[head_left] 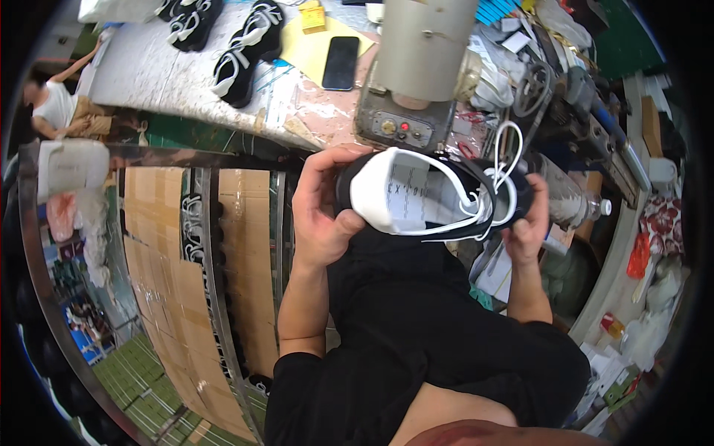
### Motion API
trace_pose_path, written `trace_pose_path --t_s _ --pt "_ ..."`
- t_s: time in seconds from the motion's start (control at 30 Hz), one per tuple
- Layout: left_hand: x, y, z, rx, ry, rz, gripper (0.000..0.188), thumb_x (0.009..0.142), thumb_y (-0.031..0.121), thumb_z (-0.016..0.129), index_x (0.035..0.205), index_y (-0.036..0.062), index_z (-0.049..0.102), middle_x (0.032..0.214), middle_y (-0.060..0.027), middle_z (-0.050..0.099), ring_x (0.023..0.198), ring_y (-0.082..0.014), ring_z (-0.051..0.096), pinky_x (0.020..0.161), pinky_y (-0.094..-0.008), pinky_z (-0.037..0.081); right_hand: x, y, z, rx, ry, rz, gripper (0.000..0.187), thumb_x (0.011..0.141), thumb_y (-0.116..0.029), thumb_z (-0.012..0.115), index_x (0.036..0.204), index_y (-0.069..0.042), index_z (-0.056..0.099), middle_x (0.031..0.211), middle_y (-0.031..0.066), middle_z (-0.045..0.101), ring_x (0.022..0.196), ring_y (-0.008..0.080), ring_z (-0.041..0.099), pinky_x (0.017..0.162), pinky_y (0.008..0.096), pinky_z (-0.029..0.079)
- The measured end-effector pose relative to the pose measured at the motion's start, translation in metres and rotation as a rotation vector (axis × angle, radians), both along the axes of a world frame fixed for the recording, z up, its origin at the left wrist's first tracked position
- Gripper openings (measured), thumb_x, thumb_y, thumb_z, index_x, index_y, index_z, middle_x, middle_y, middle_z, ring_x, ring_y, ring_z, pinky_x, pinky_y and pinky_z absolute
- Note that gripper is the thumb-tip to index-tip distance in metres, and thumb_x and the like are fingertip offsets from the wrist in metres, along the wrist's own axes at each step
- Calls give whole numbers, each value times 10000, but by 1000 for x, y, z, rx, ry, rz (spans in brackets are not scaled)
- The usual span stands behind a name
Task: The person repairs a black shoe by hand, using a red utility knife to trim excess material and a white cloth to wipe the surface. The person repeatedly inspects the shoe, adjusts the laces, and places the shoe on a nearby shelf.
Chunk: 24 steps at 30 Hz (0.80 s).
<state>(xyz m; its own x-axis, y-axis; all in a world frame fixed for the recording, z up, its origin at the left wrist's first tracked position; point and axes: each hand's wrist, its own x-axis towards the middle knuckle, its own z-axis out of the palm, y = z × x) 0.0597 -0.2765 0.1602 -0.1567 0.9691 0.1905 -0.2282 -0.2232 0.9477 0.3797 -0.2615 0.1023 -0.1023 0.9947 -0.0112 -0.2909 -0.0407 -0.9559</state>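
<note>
A black-and-white shoe [373, 197] is held sideways in front of my chest, its opening toward me. My left hand [318, 212] grips the white heel end, thumb on the near side and fingers over the far side. At the dark toe end, my right hand [529, 223] is closed round the shoe, with part of its fingers hidden behind it. White laces [506, 175] loop loosely above the tongue area. A pale printed insole [407, 195] shows inside the shoe.
A machine with a control panel [401, 128] stands just beyond the shoe. Several dark shoes [242, 63], a phone [341, 63] and a yellow box [313, 18] lie on the worktable. Left is a rack with cardboard [160, 275]; farther off sits another person [63, 108]. A plastic bottle [573, 204] lies right.
</note>
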Motion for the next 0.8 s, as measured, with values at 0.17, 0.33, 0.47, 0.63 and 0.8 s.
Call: trace_pose_path --t_s 0.17,0.33,0.47,0.63,0.8 --pt "-3 7 -2 -18 227 104 698 908 608 653 1129 -53 622 1013 -80 669 935 -126 618 831 -257 481 -41 -36 -36 -483 350 196 662 917 -236 660 1476 -94 335 1182 62 599 618 54 497 410 170 332" --pt "-3 26 1 -20 265 142 751 1058 598 313 1082 -77 643 990 -121 677 951 -176 625 896 -305 469 -62 -49 -44 -531 485 299 610 965 -219 566 1517 -102 335 1208 75 595 452 61 348 411 185 288" --pt "-7 38 18 -114 254 101 744 1088 549 246 1075 -79 645 1015 -126 687 982 -182 621 924 -311 462 -64 -46 -42 -503 522 362 567 983 -240 560 1490 -91 353 1221 85 600 435 60 340 413 190 285" --pt "-4 48 28 -177 291 80 744 1092 547 231 1081 -63 656 1010 -132 698 981 -187 628 936 -317 465 -63 -43 -45 -475 543 416 548 995 -281 563 1458 -68 362 1190 121 615 420 62 351 411 191 287" --pt "-14 51 14 -236 278 72 585 1100 470 356 1101 -27 665 877 -16 617 842 -94 543 829 -250 446 -61 -44 -35 -474 461 356 521 1011 -310 556 1436 -69 378 1191 134 618 462 63 390 419 182 291"
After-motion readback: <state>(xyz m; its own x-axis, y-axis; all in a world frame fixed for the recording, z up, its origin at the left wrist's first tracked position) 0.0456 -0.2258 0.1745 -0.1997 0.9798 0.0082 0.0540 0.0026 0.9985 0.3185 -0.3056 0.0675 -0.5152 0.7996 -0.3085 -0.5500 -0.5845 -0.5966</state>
